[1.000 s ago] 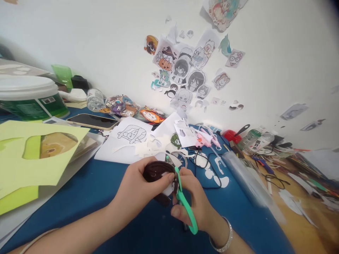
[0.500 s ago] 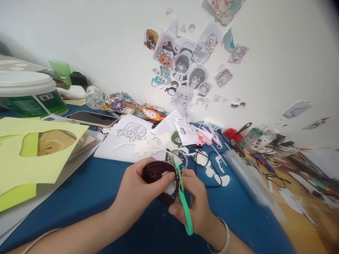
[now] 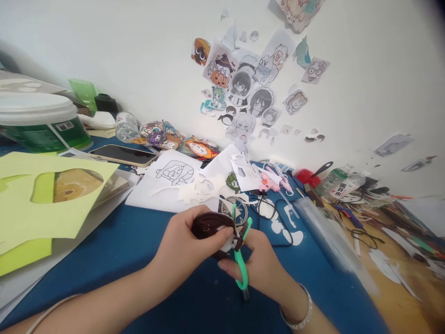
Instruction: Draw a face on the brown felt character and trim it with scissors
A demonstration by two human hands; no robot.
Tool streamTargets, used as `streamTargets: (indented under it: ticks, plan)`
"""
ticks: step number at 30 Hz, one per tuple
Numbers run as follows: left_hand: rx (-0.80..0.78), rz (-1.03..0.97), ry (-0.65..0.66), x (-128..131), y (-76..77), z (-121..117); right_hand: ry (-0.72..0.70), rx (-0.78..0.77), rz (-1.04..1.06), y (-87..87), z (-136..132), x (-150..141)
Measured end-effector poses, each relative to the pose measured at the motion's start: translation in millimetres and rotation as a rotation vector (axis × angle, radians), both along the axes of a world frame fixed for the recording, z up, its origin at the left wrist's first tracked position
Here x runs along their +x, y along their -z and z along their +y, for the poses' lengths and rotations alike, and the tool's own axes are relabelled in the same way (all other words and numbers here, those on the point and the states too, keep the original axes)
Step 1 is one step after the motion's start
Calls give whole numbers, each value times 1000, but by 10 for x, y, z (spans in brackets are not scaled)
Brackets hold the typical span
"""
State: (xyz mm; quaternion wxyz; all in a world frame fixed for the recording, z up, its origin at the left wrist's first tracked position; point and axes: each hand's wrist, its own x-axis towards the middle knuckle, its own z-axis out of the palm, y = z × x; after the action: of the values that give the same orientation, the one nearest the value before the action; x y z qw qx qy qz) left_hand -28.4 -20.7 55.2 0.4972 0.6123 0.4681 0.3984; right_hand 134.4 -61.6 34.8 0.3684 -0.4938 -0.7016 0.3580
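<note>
My left hand (image 3: 189, 241) grips a dark brown, rounded piece (image 3: 203, 223) with some white on it, its thumb pressed on the near face; I cannot make out whether it is paper or another material. Closed around the loop of green scissors (image 3: 241, 268), my right hand (image 3: 262, 262) works at the right edge of that piece. Two green ends of the scissors stand apart above, with the edge of the brown piece between them. Part of the scissors is hidden behind the piece and my fingers.
A line drawing (image 3: 175, 172), white paper scraps (image 3: 198, 191) and a roll of tape (image 3: 231, 211) lie just beyond my hands. A phone (image 3: 123, 154) and a white-lidded tub (image 3: 38, 123) stand left. A black cable (image 3: 259, 227) and a clear plastic sheet (image 3: 327, 236) lie right.
The scissors have opened wider, their green ends spreading apart at the edge of the brown piece. Both hands have shifted slightly to the right in view.
</note>
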Motion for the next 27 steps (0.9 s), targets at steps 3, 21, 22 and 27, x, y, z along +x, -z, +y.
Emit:
streamTargets:
  ticks: [3,21,22,27]
  plan:
    - [7,40,11,-12,17,12,6,-48,-13,8,18,43]
    - [-154,-201,21,-7,-12,54,32,97,-118,-47,29,35]
    - [-181,-242,30,-6,-9,59,39,97,-98,-42,28,34]
    - [-213,-359,49,-26,67,102,38,86,96,-12,-8,74]
